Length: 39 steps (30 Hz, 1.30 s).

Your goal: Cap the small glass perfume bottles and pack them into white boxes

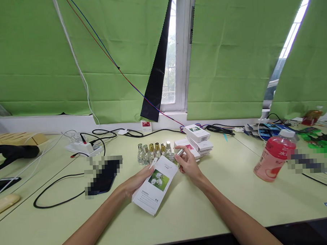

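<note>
My left hand (139,178) is closed around a white carton (158,186) printed with white flowers on green, tilted with its upper end pointing away from me. Fingers of my right hand (189,163) pinch a small glass perfume bottle (179,153) by its silver cap, close to the carton's upper end. The bottle's glass body lies partly behind the carton, so I cannot tell whether it touches the opening. Just beyond, several small glass perfume bottles (151,153) with gold and silver caps stand in a row. A stack of white cartons (198,133) sits behind my right hand.
A pink drink bottle (274,155) stands on the right. A dark, pixelated phone (105,177) lies to the left, near a white power strip (84,145) with tangled cables. One small carton (146,126) leans by the window wall. Blue packets (274,130) lie at the far right.
</note>
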### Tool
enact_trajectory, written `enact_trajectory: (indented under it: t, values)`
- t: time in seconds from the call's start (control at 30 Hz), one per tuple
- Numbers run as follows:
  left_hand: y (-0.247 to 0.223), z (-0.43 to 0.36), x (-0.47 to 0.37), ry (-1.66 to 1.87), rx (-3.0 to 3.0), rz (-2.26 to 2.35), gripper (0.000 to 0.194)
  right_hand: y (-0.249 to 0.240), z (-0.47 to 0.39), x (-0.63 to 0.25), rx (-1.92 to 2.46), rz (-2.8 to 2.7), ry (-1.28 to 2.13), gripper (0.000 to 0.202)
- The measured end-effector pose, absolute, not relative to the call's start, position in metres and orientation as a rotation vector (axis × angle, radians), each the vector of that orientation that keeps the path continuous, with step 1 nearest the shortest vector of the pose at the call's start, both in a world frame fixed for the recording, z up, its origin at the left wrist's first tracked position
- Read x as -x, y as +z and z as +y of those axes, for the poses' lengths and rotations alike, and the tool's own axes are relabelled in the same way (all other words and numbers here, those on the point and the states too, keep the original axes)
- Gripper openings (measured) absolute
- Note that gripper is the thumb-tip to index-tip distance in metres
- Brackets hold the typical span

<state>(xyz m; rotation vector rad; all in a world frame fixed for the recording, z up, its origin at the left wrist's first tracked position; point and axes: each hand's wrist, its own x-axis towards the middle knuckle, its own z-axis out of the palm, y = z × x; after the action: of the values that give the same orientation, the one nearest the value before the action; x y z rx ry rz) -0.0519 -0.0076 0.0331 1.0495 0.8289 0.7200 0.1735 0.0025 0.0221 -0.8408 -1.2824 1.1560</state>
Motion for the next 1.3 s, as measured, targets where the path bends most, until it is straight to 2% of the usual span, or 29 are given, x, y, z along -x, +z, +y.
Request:
enact_trajectory:
  t: [0.1,0.37,0.67,0.93,1.07,1.3]
  values:
    - [0.033,-0.006,0.052,0.680,-1.010,0.865,0.075,0.020,0.003,-0.173,0.818,-1.288,1.176,0.051]
    - [0.039,-0.007,0.047,0.636,-1.095,0.879,0.056,0.019,0.001,-0.172,0.831,-1.311,1.187,0.049]
    - [0.038,-0.002,0.046,0.626,-1.261,1.003,0.067,0.016,0.002,-0.171,0.897,-1.266,1.160,0.047]
    - [0.030,0.007,0.048,0.638,-1.553,1.216,0.069,0.013,0.002,-0.168,0.929,-1.196,1.184,0.046]
    - [0.031,0.006,0.045,0.740,-1.835,1.391,0.065,0.010,0.002,-0.167,0.956,-1.171,1.170,0.045]
    - [0.026,-0.001,0.040,0.788,-2.071,1.373,0.053,0.010,0.000,-0.164,1.003,-1.124,1.145,0.044]
